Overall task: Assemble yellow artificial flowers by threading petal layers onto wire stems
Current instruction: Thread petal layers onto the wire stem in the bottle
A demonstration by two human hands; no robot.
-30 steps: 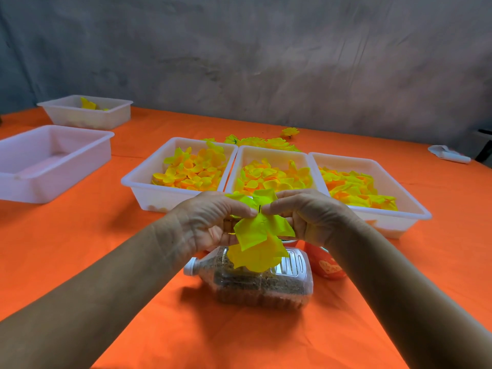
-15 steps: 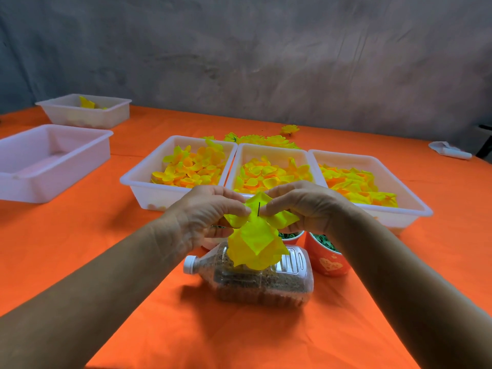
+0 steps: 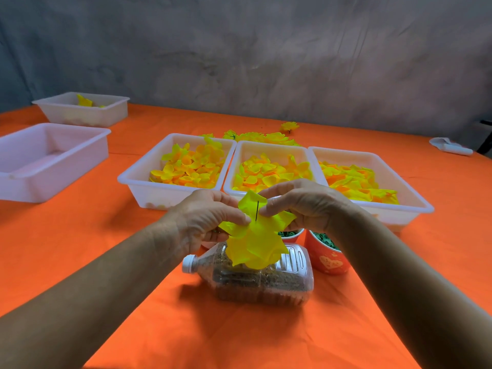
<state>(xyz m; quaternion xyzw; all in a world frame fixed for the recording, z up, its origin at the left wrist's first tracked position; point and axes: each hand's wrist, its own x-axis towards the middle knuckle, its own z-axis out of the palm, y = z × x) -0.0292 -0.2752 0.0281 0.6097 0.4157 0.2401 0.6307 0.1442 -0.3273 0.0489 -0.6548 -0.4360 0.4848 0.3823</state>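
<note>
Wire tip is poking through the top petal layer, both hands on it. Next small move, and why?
Probably slide the top petal layer down the wire stem onto the stack of petals below. The wire tip already shows through it, and the left hand and right hand pinch it on either side, so it looks pierced but not yet seated.

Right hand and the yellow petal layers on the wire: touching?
Touching. The head view shows the right hand with a fingertip pressed on the yellow petal layers beside the wire stem; the left hand pinches them too.

petals [image 3: 255, 241]: matt cloth | bins [image 3: 170, 193]: smooth plastic | bottle [image 3: 266, 280]: glossy clear plastic
</note>
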